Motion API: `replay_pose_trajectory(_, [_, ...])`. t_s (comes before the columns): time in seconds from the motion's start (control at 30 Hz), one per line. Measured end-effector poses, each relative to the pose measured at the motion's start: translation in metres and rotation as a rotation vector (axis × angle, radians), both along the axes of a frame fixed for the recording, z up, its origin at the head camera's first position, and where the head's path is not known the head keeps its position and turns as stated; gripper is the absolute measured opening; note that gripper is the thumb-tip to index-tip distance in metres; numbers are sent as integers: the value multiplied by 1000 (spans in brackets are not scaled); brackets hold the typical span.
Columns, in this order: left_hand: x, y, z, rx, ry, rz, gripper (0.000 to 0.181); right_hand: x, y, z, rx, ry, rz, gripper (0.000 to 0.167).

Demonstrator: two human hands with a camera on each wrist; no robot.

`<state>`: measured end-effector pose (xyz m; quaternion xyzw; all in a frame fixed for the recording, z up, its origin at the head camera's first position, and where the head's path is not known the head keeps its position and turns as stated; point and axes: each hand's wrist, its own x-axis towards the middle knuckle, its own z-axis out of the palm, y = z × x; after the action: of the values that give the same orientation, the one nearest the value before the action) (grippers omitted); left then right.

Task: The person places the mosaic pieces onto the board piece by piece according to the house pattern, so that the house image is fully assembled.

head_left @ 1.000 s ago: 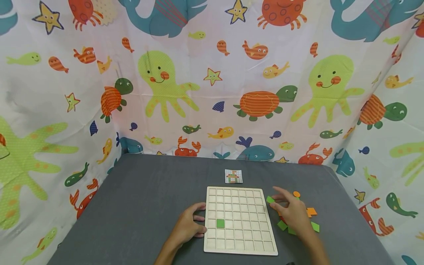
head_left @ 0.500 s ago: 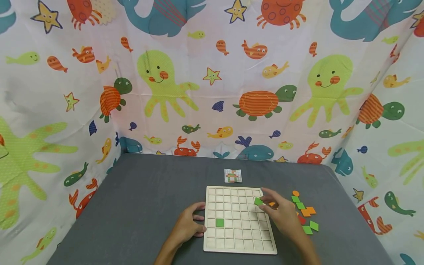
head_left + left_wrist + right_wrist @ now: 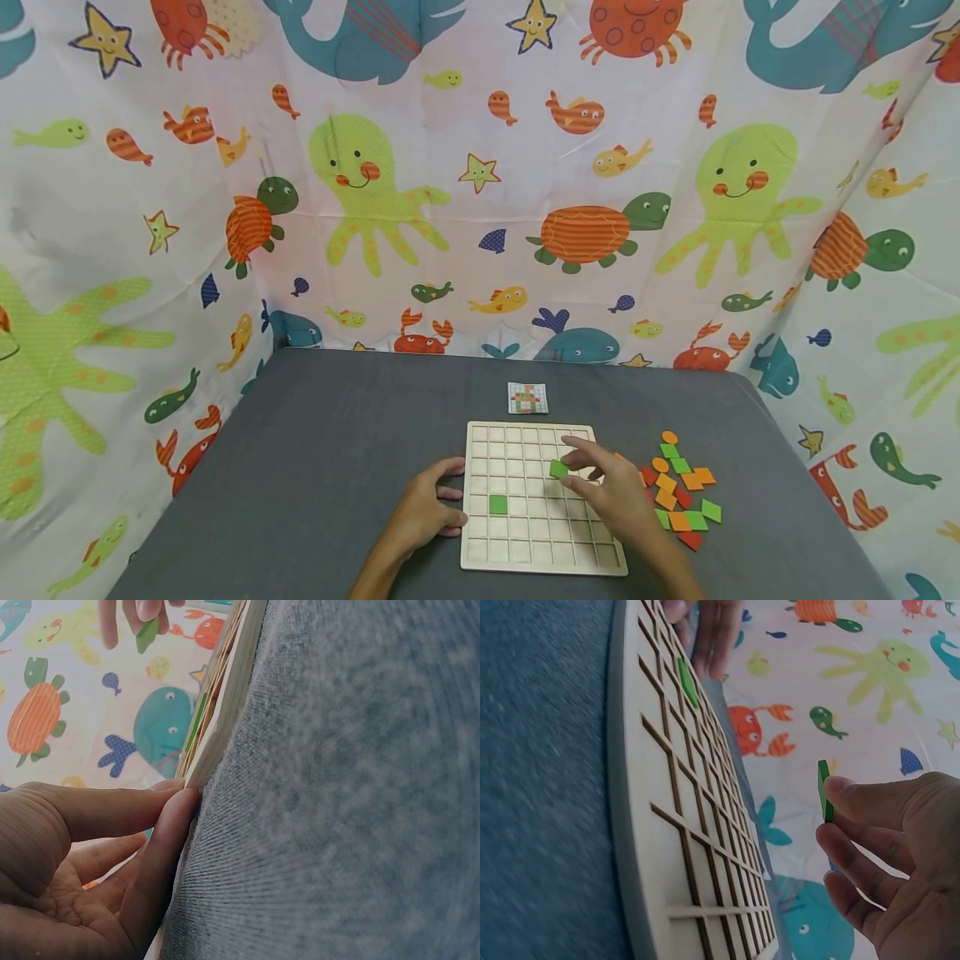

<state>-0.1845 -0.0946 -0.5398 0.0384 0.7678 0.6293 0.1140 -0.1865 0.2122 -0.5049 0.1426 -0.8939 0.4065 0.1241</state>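
The right hand (image 3: 618,493) is above the board, pinching a green square tile (image 3: 558,469) between thumb and fingertips. In the right wrist view this tile (image 3: 825,792) is held on edge, apart from the board surface. A pale wooden grid board (image 3: 544,553) lies on the table, with one green square tile (image 3: 498,504) seated in a cell towards its left side. At the board's left edge, the left hand (image 3: 422,510) touches the rim with thumb and fingertips set apart. Its thumb and finger (image 3: 112,812) meet the board's side in the left wrist view.
Loose green, orange and red tiles (image 3: 678,521) lie scattered right of the board, some round. A small printed pattern card (image 3: 527,398) sits behind the board. The grey table (image 3: 360,433) is bounded at the back and sides by sea-animal print curtains (image 3: 450,275).
The right hand has moved left from the loose tiles to over the board, carrying the green tile. More of the loose tiles show now. The left hand stays at the board's edge.
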Motion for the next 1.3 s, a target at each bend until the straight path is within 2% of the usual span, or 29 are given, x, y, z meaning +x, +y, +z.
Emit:
replay_pose_trajectory(0.23, [-1, 0, -1, -1, 2, 3, 84, 3, -12, -2, -39, -92, 34, 58])
replay_pose_trajectory(0.47, [0, 1, 0, -6, 3, 6, 84, 6, -21, -7, -25, -73, 91, 58])
replay_pose_trajectory(0.77, [0, 1, -1, -5, 1, 9, 84, 9, -32, -10, -76, -120, 196, 55])
replay_pose_trajectory(1.0, [0, 1, -2, -9, -2, 10, 84, 11, -39, -13, -52, -156, 223, 54])
replay_pose_trajectory(1.3, [1, 1, -1, 19, 8, 5, 86, 11, -46, -20, -73, -174, 319, 51])
